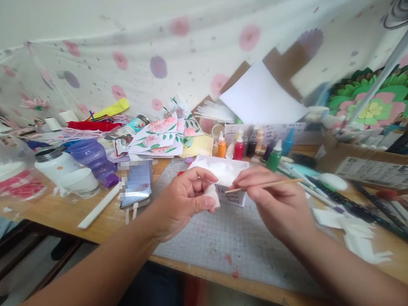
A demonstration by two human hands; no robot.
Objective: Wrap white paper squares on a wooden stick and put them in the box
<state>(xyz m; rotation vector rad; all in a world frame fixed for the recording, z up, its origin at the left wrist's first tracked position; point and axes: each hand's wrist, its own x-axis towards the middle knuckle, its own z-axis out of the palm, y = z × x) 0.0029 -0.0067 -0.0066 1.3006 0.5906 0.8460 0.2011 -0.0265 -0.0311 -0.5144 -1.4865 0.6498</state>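
My left hand (193, 195) is closed, pinching a small white piece (212, 195) between thumb and fingers; it looks like cotton or tissue, but I cannot tell which. Between the thumb and fingers of my right hand (272, 190) lies a thin wooden stick (269, 185), roughly level. Its left end points at the white piece and stops close to it. Just behind both hands stands a small white box (240, 199) with fluffy white material (222, 170) in it and handwriting on its front. Under the hands spreads a grey cutting mat (210, 245).
Paint bottles, among them an orange one (221, 146) and a green one (274, 156), stand behind the box. A phone (136, 183) leans left of my hands. Brushes and pens (347, 203) and white paper strips (358, 235) lie right. A cardboard box (380, 168) stands far right.
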